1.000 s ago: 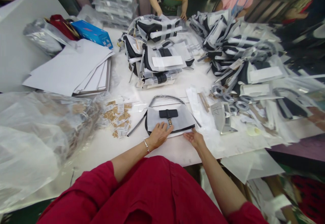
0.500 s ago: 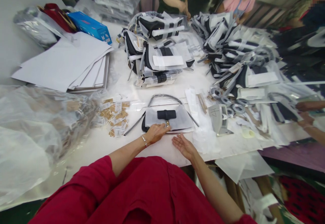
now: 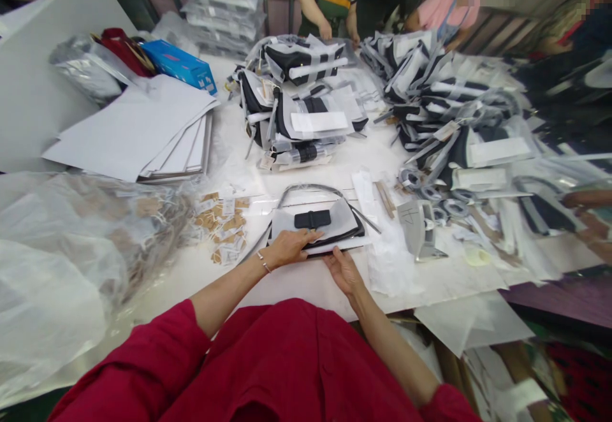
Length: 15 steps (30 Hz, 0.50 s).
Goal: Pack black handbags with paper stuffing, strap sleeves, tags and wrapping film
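Note:
A black handbag (image 3: 351, 230) lies on the table before me, its front covered with a whitish sheet (image 3: 342, 213). A black tab (image 3: 312, 218) shows at the middle of that sheet, and the bag's grey-wrapped strap arches away behind. My left hand (image 3: 287, 247) grips the bag's lower front, fingers over the clasp area, which they hide. At the near bottom edge my right hand (image 3: 345, 273) holds the bag between thumb and fingers; part of these fingers is hidden. A white layer shows along the opened lower edge between dark parts.
Wrapped handbags (image 3: 310, 116) are piled behind, with more at the right. Brown tags (image 3: 222, 221) lie left, near plastic bags (image 3: 48, 269) and a stack of white sheets (image 3: 129, 125). A tape dispenser (image 3: 417, 231) stands right. Other people (image 3: 329, 1) are across the table.
My right hand has moved up from in front of the bag to its lower edge. My left hand has shifted slightly left, and the gold clasp is now covered. The lower edge has lifted.

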Available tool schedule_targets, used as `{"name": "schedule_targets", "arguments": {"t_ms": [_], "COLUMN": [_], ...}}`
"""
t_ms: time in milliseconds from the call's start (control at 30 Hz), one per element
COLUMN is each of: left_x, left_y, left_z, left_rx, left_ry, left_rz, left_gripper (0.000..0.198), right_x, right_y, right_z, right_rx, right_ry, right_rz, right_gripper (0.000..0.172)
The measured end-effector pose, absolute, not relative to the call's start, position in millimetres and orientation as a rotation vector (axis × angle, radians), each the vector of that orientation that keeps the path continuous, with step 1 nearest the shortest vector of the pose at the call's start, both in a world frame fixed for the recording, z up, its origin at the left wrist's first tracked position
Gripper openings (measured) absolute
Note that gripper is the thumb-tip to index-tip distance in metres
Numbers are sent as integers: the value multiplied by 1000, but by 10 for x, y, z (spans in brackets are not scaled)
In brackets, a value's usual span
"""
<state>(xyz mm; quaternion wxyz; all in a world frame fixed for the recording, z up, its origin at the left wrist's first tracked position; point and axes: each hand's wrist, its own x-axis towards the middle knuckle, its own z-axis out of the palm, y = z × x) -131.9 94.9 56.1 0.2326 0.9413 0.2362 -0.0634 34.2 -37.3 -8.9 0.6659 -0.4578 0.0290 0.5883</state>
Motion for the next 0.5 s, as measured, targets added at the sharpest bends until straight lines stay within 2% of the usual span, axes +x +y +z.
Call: {"name": "schedule_targets", "arguments": {"t_ms": [133,233,333,500], "left_x": [-1231,-1153,-1159,-1217], "left_y": [913,701,439,214], "left_z": [702,582,259,-200], "left_rx": [2661,2721,2766,2903], "left_ry": [641,810,974,898], "left_rz": [-174,-60,74,318], "left_gripper": [61,50,55,59], "right_x": [194,58,-88,-237], "right_y": [-316,-323,-412,-606], "right_z": [-34,-24,-106,-315], "right_rx": [-1051,-1015,-979,-939], "right_ry": [40,88,213,444], "right_rz": [1264,1223,1172,1104], "right_gripper": [40,41,39,46]}}
